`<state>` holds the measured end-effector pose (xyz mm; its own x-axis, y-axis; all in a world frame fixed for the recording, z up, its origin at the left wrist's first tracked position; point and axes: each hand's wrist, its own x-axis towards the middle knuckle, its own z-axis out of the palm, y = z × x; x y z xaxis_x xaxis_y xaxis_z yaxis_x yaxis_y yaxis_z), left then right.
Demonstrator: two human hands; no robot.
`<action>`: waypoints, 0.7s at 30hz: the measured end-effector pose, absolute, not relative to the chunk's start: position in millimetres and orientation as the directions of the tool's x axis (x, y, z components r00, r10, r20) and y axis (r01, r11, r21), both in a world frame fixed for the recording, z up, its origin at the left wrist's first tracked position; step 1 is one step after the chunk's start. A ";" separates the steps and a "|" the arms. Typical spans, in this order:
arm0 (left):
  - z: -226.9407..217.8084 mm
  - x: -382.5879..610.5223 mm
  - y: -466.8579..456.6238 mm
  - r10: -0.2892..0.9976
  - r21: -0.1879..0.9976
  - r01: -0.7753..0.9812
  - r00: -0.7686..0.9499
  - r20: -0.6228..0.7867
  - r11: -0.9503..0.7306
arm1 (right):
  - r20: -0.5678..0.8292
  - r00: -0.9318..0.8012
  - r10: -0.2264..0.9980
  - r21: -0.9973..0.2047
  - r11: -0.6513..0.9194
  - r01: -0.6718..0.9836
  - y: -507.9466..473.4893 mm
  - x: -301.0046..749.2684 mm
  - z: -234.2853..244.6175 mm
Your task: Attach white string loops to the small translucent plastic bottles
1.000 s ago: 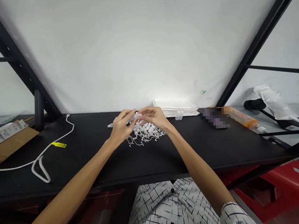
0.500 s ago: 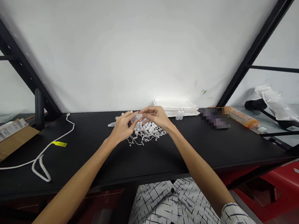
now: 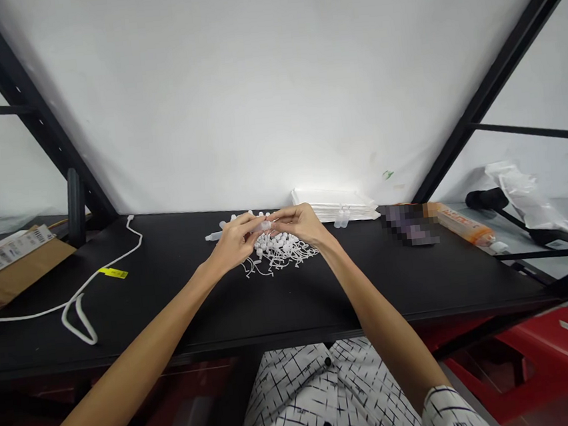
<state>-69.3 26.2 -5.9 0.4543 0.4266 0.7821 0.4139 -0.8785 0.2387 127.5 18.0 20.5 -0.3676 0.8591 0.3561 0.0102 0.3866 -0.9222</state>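
My left hand (image 3: 235,243) is closed around a small translucent plastic bottle (image 3: 264,225), held just above the table. My right hand (image 3: 299,225) pinches at the bottle's right end; whether a smaller piece sits between those fingertips is hidden. Below both hands lies a pile of small white cap-like pieces with thin curled tails (image 3: 280,245). Another translucent bottle (image 3: 212,236) lies just left of my left hand, partly covered by it.
Behind my right hand is a stack of white sheets or envelopes (image 3: 333,198), with small clear bottles (image 3: 342,217) before it. A white cable (image 3: 103,267) and cardboard box (image 3: 20,265) are left. An orange-and-clear package (image 3: 460,224) lies right, near the black frame.
My right hand's fingertips have come in closer against the bottle's right end, and the bottle lies more level. My left hand has barely moved.
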 end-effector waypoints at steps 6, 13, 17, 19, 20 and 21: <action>-7.0 -69.5 27.2 0.389 0.206 0.405 0.447 0.805 -0.891 | 0.357 -0.352 0.865 -0.922 0.388 0.018 15.3 125.2 21.4; -8.2 -69.4 27.0 0.290 0.055 0.440 0.486 0.825 -0.896 | 0.380 -0.341 0.860 -0.920 0.391 -0.036 18.3 122.8 15.0; -10.7 -69.4 27.5 0.279 0.012 0.459 0.519 0.808 -0.889 | 0.390 -0.334 0.858 -0.915 0.403 -0.034 21.3 122.7 10.6; -11.6 -70.0 27.3 0.281 -0.008 0.479 0.529 0.801 -0.878 | 0.392 -0.333 0.858 -0.915 0.401 -0.044 21.8 122.5 9.4; -11.9 -70.2 26.9 0.282 -0.018 0.491 0.531 0.799 -0.871 | 0.387 -0.334 0.859 -0.918 0.394 -0.050 21.8 122.3 9.1; -12.2 -70.5 26.5 0.283 -0.029 0.504 0.531 0.799 -0.863 | 0.377 -0.338 0.862 -0.923 0.382 -0.055 21.8 122.1 9.0</action>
<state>-70.5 26.5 -12.2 0.5308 0.2830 0.7989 0.5042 -0.8631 -0.0293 122.1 21.8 9.0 -0.3378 0.8625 0.3769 -0.0550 0.3817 -0.9227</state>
